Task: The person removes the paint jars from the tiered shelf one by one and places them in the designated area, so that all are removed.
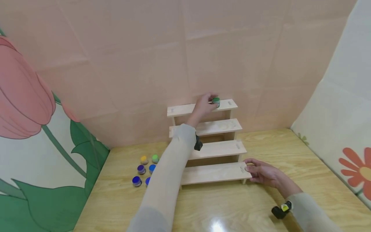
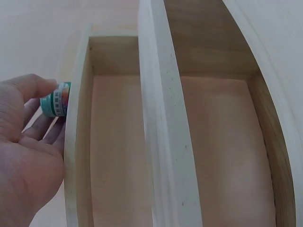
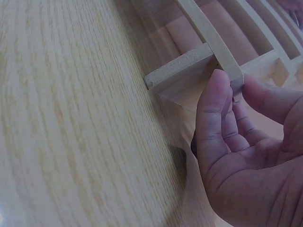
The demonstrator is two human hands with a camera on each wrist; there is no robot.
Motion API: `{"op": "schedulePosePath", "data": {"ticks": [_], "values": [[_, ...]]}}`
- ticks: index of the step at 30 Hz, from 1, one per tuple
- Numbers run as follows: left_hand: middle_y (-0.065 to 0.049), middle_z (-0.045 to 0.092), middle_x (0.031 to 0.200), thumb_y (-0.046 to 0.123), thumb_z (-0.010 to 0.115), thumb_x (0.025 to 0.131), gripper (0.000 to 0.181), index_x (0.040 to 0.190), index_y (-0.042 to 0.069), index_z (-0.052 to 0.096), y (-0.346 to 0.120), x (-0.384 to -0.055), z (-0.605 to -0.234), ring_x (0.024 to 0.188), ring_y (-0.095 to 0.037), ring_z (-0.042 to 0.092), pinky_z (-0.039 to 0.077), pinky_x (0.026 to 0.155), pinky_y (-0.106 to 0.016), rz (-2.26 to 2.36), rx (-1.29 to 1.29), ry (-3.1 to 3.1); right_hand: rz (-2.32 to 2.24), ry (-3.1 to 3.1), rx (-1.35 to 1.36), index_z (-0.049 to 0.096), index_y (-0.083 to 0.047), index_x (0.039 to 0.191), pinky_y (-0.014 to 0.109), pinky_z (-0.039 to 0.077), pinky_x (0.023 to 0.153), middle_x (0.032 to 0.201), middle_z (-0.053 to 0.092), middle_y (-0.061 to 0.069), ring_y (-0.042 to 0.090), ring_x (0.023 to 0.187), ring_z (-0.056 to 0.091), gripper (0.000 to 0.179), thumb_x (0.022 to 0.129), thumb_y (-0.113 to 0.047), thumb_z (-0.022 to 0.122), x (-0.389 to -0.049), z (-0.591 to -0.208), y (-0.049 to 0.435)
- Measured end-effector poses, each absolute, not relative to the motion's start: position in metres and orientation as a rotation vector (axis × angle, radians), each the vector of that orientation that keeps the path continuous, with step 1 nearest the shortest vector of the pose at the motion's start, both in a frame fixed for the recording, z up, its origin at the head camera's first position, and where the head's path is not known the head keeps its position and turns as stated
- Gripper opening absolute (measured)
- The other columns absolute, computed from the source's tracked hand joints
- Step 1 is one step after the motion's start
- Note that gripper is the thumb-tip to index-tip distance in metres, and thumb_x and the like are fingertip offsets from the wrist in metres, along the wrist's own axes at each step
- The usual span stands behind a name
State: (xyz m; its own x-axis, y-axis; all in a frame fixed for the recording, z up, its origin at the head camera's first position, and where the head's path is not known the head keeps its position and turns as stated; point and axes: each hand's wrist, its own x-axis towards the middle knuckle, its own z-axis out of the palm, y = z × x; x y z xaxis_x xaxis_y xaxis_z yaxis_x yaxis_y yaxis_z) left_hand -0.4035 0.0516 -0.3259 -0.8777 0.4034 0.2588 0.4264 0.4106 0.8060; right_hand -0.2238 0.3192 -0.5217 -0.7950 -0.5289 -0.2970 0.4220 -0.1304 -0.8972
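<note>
A wooden tiered shelf (image 1: 215, 174) with several steps stands against the back wall. At its top step, my left hand (image 1: 204, 104) holds a small green-lidded paint jar (image 1: 216, 101) between thumb and fingers. In the left wrist view the jar (image 2: 57, 99) lies right at the edge of the top board (image 2: 78, 142). My right hand (image 1: 265, 174) pinches the right end of the lowest step. Seen from the right wrist, the thumb is on one face of that board (image 3: 227, 61) and the fingers on the other.
On the table left of the shelf stand several small jars, among them a yellow-lidded jar (image 1: 144, 159), a light green one (image 1: 155, 158), a purple one (image 1: 141, 169) and a dark blue one (image 1: 137, 181). My left forearm (image 1: 165, 180) partly hides this group.
</note>
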Motion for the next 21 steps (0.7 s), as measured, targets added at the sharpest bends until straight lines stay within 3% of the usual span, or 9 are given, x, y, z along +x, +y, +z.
{"op": "schedulePosePath", "data": {"ticks": [13, 21], "values": [[-0.001, 0.065, 0.129, 0.008, 0.073, 0.093, 0.046, 0.138, 0.012, 0.059, 0.047, -0.401, -0.325, 0.111, -0.014, 0.061, 0.055, 0.083, -0.019, -1.544, -0.706, -2.556, -1.975, 1.510, -0.126, 0.055, -0.023, 0.120, 0.024, 0.061, 0.075, 0.107, 0.071, 0.002, 0.013, 0.091, 0.070, 0.021, 0.106, -0.008, 0.050, -0.227, -0.522, 0.316], [0.001, 0.064, 0.129, 0.013, 0.077, 0.091, 0.049, 0.137, 0.013, 0.060, 0.040, -0.387, -0.317, 0.114, -0.014, 0.062, 0.056, 0.085, -0.017, -1.551, -0.726, -2.561, -1.980, 1.497, -0.128, 0.056, -0.023, 0.120, 0.024, 0.061, 0.075, 0.104, 0.072, 0.001, 0.012, 0.089, 0.070, 0.021, 0.106, -0.008, 0.050, -0.230, -0.524, 0.316]]}}
